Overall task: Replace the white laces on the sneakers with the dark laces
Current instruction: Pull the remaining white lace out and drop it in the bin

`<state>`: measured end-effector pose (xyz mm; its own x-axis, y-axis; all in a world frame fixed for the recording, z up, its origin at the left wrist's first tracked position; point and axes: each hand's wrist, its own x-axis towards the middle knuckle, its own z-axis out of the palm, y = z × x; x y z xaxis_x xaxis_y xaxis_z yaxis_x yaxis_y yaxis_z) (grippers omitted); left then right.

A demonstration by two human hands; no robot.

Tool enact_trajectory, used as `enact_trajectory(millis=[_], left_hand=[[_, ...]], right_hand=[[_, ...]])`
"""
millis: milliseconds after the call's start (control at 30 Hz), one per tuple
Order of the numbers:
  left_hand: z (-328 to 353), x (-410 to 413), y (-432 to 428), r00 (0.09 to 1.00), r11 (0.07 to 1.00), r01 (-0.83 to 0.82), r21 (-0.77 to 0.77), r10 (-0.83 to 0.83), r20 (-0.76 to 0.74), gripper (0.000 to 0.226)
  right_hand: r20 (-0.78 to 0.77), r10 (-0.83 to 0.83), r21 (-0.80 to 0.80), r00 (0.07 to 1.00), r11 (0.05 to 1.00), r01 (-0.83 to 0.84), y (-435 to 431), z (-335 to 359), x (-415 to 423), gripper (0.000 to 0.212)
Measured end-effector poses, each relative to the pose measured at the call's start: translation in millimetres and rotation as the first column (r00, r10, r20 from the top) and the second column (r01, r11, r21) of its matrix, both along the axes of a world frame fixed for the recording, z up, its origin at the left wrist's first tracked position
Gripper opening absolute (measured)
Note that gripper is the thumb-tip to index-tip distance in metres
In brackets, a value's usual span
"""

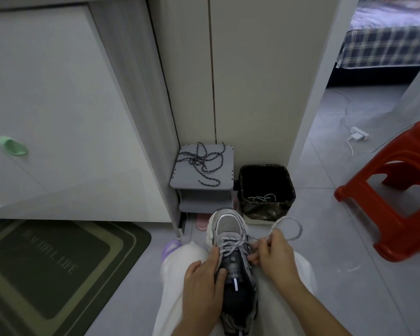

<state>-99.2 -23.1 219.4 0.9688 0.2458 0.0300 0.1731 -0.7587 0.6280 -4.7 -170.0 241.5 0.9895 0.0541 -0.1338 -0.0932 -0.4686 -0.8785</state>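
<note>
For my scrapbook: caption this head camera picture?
Left hand holds the sneaker; right hand pinches its white lace.

We see a silver-grey mesh sneaker (229,226) with a navy tongue, its pale woven lace (278,223) flecked grey. The dark rope laces (197,161) are speckled pale, the small plastic shelf (182,178) grey, the moulded stool (398,221) red, the bedcover (386,47) blue-and-white plaid.

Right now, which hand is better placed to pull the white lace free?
Right: the right hand pinches the white lace beside the eyelets, while the left hand grips the sneaker, steadying it.
</note>
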Motion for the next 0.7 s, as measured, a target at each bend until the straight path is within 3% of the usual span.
enact_trajectory(millis=[67, 167, 233, 367, 433, 467, 567, 700], left_hand=[[0.5, -1.1, 0.8, 1.0, 1.0, -0.002, -0.015, 0.002, 0.007, 0.066], [1.2, -0.7, 0.9, 1.0, 1.0, 0.009, -0.007, -0.008, 0.004, 0.068], [3.0, 0.4, 0.4, 1.0, 1.0, 0.006, -0.004, -0.006, 0.001, 0.069], [5.8, 0.8, 1.2, 1.0, 1.0, 0.017, -0.019, -0.016, 0.016, 0.072], [7.6, -0.3, 1.1, 1.0, 0.999, 0.016, -0.036, -0.016, 0.023, 0.072], [8.4, -0.6, 1.0, 1.0, 0.999, 0.016, -0.048, -0.015, 0.023, 0.072], [15.4, 0.3, 0.0, 1.0, 0.997, 0.028, -0.069, -0.027, 0.01, 0.077], [19.7, -1.6, 2.0, 0.999, 0.992, 0.044, -0.12, -0.044, 0.002, 0.072]], right_hand=[[-0.046, -0.07, 0.152, 0.996, 0.985, 0.076, -2.2, 4.3, 5.6, 0.021], [-0.07, -0.035, 0.169, 0.997, 0.984, 0.047, -1.5, 6.1, 4.4, 0.019], [0.019, 0.068, -0.015, 0.998, 0.998, -0.067, -3.2, 4.6, -1.4, 0.025], [0.196, 0.372, -0.313, 0.907, 0.901, -0.301, -10.7, -5.1, -22.8, 0.049], [0.197, 0.464, -0.49, 0.864, 0.81, -0.323, -11.5, -12.9, -36.3, 0.065], [0.243, 0.472, -0.554, 0.848, 0.785, -0.278, -12.2, -20.4, -41.1, 0.063], [0.351, 0.386, -0.544, 0.853, 0.826, -0.15, -11.4, -25.4, -48.0, 0.045], [0.387, 0.345, -0.539, 0.855, 0.837, -0.094, -9.7, -14.9, -47.3, 0.036]])
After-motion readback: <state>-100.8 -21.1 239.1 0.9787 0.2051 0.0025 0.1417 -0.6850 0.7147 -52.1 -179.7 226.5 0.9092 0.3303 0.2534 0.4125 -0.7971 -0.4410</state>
